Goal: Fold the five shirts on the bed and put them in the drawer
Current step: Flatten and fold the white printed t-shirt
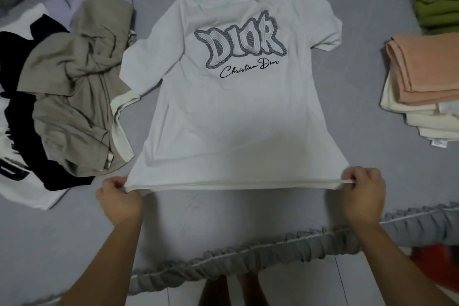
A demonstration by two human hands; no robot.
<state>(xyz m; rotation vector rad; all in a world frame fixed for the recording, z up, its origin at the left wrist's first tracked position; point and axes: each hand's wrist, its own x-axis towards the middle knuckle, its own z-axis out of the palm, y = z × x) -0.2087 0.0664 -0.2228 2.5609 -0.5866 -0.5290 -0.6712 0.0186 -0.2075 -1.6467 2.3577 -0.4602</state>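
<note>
Left hand [119, 200]: fingers curled, gripping the left corner of the shirt [231, 112] hem. Right hand [362, 194]: fingers curled, pinching the right corner of the same hem. The hem is stretched taut between both hands. Beyond the hands, the white shirt lies flat on the bed [372, 151], print side up, collar farthest away. Left of the left hand: an unfolded heap [62, 97] of tan, black, white and lilac garments. Beyond and right of the right hand: a folded stack [422, 87], peach on cream. Farther off: green folded items [437, 5].
</note>
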